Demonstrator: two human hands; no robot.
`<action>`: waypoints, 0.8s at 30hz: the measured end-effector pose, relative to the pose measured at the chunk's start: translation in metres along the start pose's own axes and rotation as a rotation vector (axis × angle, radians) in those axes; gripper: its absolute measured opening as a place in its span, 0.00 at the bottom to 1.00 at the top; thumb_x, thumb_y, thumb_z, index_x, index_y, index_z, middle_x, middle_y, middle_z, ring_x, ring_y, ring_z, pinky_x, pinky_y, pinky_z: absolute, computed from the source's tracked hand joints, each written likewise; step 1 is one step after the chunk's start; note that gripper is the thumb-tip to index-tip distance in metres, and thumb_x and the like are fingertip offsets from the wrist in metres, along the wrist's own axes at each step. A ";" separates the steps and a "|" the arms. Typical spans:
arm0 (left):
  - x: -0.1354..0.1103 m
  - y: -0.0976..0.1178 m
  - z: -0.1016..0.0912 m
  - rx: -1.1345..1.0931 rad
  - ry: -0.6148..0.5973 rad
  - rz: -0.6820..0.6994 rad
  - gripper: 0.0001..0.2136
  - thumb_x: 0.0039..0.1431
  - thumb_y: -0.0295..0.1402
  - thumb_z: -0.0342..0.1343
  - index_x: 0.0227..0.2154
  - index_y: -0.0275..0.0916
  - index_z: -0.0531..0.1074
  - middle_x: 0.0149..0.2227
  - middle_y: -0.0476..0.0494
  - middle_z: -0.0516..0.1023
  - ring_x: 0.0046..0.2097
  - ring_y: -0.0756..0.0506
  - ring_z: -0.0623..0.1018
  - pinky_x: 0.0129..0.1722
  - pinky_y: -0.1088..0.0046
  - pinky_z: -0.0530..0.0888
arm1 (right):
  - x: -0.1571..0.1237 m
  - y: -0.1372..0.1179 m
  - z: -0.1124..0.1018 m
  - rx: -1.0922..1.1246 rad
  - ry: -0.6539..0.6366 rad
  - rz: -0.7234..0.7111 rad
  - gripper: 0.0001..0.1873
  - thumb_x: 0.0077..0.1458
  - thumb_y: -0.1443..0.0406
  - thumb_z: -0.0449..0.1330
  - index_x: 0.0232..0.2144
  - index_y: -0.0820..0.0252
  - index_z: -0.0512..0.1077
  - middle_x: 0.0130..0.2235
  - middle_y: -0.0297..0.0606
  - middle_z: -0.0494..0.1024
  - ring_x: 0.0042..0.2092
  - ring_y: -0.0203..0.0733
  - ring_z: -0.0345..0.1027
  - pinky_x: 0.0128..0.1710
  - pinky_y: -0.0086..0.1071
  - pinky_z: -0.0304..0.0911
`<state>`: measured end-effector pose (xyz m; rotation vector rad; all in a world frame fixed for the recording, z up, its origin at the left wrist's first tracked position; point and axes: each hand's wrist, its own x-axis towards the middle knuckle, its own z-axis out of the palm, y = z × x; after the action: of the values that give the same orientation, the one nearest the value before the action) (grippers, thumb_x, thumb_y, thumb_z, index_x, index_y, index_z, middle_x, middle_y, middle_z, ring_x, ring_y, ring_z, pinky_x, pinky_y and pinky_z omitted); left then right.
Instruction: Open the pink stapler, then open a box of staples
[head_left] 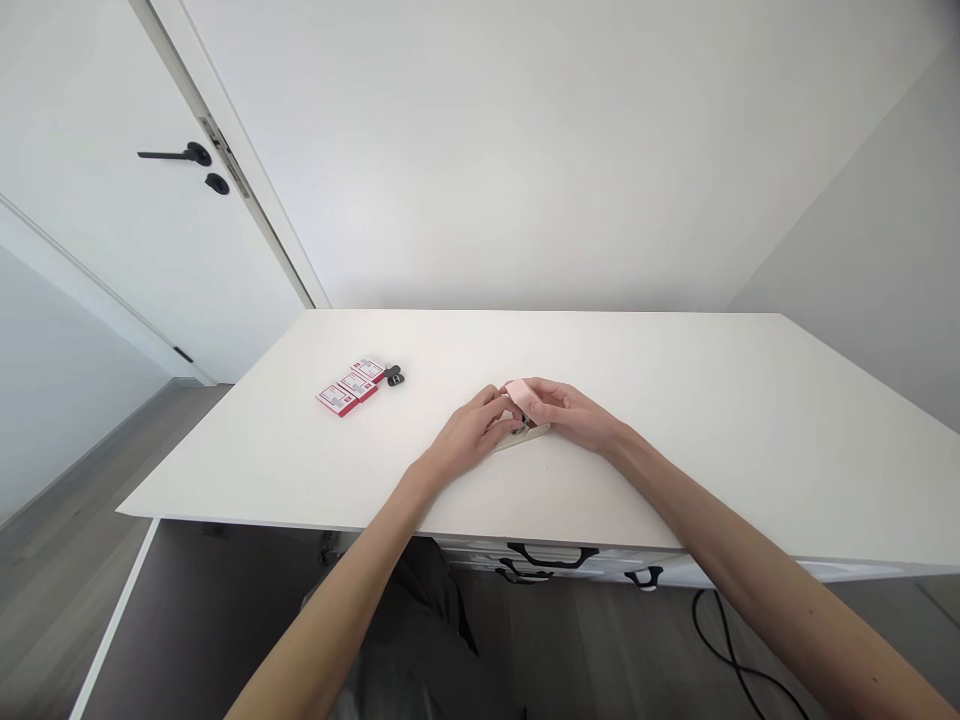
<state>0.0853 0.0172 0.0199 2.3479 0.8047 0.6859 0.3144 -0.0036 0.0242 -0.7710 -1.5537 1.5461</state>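
Both my hands meet at the middle of the white table [675,420] over a small pink and cream stapler [523,418]. My left hand [472,432] curls its fingers around the stapler's left end. From the right, my right hand [570,408] pinches the raised pink top part. The stapler's base rests on the table, and much of it is hidden by my fingers.
Three small red and white boxes [349,387] lie in a row on the left of the table, with a small black clip [394,376] just right of them. A white door with a black handle [176,155] stands at the far left. Black cables [720,640] hang under the table's front edge.
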 end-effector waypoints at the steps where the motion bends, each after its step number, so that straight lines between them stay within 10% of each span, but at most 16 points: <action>1: 0.000 0.000 0.000 -0.003 -0.002 0.000 0.10 0.73 0.38 0.49 0.46 0.45 0.75 0.43 0.45 0.69 0.39 0.46 0.72 0.39 0.68 0.70 | 0.000 0.000 0.000 0.003 -0.003 0.000 0.27 0.60 0.48 0.67 0.55 0.56 0.76 0.51 0.46 0.79 0.51 0.50 0.72 0.52 0.43 0.67; 24: -0.006 -0.001 -0.002 -0.013 0.009 0.018 0.11 0.72 0.42 0.54 0.48 0.50 0.79 0.44 0.46 0.70 0.40 0.47 0.74 0.41 0.69 0.73 | 0.000 0.005 -0.008 0.003 -0.018 -0.001 0.24 0.65 0.47 0.63 0.57 0.52 0.76 0.53 0.43 0.77 0.51 0.47 0.71 0.52 0.40 0.66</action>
<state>0.0796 0.0148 0.0194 2.3448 0.7818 0.7082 0.3206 0.0003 0.0185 -0.7568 -1.5648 1.5583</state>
